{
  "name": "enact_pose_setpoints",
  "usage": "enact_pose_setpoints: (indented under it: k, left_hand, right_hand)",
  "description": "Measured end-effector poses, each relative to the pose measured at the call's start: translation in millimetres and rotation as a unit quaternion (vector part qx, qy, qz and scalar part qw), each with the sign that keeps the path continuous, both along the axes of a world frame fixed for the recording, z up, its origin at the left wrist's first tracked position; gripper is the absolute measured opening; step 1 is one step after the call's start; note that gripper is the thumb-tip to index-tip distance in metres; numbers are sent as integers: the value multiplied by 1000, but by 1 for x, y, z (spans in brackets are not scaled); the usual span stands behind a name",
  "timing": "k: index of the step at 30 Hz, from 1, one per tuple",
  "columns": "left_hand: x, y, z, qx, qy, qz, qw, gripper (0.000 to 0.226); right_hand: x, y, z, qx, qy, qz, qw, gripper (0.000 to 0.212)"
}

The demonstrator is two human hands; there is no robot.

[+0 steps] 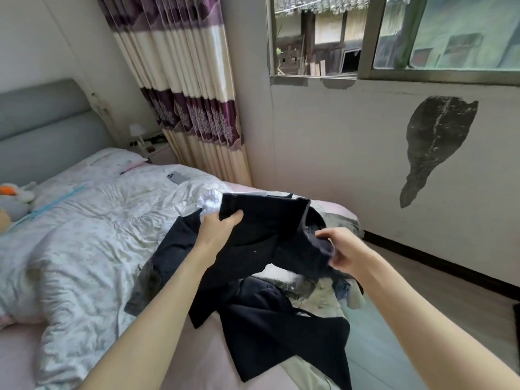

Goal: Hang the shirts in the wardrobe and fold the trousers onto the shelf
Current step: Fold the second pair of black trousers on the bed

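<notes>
I see the room lit by soft, even daylight from the window [394,38] at the upper right, bright enough to read the pale wall [323,142] and the quilt [84,235] without glare, while the view outside stays hazy and a little washed out. Shadows are faint and diffuse, and the dark garment [267,229] held up in the middle swallows most of its own detail. My wide-angle lens bows the window frame and stretches the forearms [157,327] at the lower edge, and the whole picture looks slightly soft, the far corner by the curtain [185,94] especially.
</notes>
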State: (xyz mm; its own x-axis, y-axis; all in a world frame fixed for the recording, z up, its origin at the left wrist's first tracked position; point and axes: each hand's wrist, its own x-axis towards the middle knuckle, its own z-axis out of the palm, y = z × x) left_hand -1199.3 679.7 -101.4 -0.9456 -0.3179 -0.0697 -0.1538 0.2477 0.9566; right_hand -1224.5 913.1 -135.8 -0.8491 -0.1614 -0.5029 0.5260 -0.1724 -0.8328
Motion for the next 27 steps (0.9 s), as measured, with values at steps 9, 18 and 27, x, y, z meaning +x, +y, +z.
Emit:
enact_pose_setpoints:
  k: [9,18,27]
  left_hand:
    - [24,30,-12,193,97,-224,950,60]
    - [8,-16,31,183,188,107,959,23]
    - [30,-119,206,152,352,181,906,11]
  right_hand:
    - [2,-56,62,-89,113,86,986,30]
    - [-20,-96,99,9,249,105,963,19]
    - [-44,-195,211,-86,395,262,876,70]
